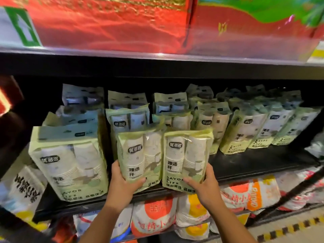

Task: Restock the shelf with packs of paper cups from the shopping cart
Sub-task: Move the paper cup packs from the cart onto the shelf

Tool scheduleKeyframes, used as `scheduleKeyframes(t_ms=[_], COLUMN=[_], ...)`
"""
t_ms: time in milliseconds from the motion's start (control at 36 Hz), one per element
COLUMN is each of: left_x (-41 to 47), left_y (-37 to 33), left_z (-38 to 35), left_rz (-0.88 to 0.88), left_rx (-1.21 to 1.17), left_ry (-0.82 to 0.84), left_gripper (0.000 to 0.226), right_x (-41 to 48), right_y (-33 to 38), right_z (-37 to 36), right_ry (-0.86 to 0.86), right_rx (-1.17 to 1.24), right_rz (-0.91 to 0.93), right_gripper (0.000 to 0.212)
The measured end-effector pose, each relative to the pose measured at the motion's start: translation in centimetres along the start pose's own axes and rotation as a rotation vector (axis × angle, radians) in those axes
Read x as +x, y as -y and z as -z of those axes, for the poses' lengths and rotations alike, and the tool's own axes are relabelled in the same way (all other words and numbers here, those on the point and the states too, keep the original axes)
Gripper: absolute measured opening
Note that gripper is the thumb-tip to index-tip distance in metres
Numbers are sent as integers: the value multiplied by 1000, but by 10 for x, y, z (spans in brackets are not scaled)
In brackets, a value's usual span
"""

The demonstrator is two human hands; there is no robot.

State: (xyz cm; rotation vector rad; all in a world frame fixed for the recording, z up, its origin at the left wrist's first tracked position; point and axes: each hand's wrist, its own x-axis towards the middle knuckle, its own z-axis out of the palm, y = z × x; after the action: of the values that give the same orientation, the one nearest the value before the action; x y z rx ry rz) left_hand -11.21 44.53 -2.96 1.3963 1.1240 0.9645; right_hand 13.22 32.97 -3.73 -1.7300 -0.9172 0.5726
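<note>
Pack of paper cups (140, 160) is clamped in our left grip (122, 183); touching it on the right, a twin pack (185, 158) is clamped in our right grip (205, 185), both at the front edge of the shelf (245, 163).

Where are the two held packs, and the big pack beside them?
left held pack (140, 155), head view, middle of its front face
right held pack (185, 155), head view, middle of its front face
big pack (70, 165), head view, front face
</note>
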Motion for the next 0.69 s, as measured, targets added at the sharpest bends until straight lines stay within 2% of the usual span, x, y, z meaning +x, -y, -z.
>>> scheduleKeyframes(t_ms=[83,194,444,556,694], left_x=[5,10,17,18,8], left_y=[22,31,37,41,31], left_z=[0,0,-7,-11,-20], left_rz=[53,56,25,-5,-21], left_rx=[42,-8,24,85,74], left_ry=[-81,-108,-217,-273,-298], left_gripper=[94,100,71,71,58], right_x=[5,20,64,74,87], right_y=[-6,-6,-19,-27,-26], right_z=[-2,-1,0,1,9], right_ry=[26,84,191,232,323], right_rx=[-18,-17,-30,8,24], right_rz=[-10,-23,-23,-21,-24], right_gripper=[68,67,66,71,62])
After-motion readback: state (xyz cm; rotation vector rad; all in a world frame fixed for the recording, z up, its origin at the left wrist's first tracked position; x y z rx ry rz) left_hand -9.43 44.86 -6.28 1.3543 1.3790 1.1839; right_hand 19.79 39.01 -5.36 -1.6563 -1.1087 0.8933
